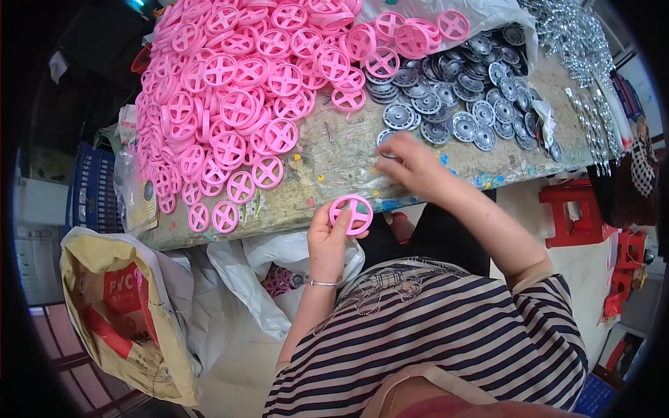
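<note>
My left hand [327, 240] is closed on a pink plastic wheel [361, 219] with a cross of spokes, holding it upright just off the table's front edge. The thumb lies across the wheel's face. Above the table, my right hand [414, 166] is half curled and slightly blurred, its thumb and forefinger apart. No held thing shows in it. A grey ridged disc [385, 134] lies right beside its fingertips, partly covered by them. Behind that hand spreads a pile of grey discs [463, 127]. A large heap of pink wheels [237, 108] fills the table's left side.
Both piles lie on a worn, stained table [334, 164]. Silver tinsel-like strips [571, 49] hang over its right end. A white plastic sack [240, 279] with pink pieces sits below the front edge, beside a tan bag [167, 362]. Red stools [575, 212] stand at right.
</note>
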A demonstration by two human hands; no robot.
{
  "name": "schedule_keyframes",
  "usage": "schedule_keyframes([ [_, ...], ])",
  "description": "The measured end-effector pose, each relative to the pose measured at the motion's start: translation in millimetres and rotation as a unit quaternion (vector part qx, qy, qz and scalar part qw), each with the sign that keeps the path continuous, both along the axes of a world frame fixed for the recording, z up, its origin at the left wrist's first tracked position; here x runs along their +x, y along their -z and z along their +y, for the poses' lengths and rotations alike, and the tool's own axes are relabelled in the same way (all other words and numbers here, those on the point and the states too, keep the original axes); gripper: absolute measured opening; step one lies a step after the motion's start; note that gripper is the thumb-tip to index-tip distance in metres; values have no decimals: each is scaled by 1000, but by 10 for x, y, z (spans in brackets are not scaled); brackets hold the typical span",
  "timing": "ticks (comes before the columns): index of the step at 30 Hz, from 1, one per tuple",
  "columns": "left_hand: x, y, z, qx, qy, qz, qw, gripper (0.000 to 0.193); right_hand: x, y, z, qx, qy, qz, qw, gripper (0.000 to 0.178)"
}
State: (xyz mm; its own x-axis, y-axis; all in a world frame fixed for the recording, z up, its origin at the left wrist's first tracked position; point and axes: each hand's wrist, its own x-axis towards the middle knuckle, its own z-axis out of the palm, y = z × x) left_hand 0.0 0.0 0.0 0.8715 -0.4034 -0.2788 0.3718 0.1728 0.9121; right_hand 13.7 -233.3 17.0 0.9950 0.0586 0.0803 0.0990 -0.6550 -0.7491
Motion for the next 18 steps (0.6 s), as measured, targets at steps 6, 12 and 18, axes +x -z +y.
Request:
schedule_keyframes([
  [6,-75,14,-4,-33,-59,77,995,27,135,143,-174,-186,37,-67,979,55],
  [12,-86,12,48,-94,-23,105,990,33,269,73,-202,-127,25,-8,992,56],
  [18,-101,22,43,-102,-8,103,989,34,256,44,-222,-116,5,6,993,56],
])
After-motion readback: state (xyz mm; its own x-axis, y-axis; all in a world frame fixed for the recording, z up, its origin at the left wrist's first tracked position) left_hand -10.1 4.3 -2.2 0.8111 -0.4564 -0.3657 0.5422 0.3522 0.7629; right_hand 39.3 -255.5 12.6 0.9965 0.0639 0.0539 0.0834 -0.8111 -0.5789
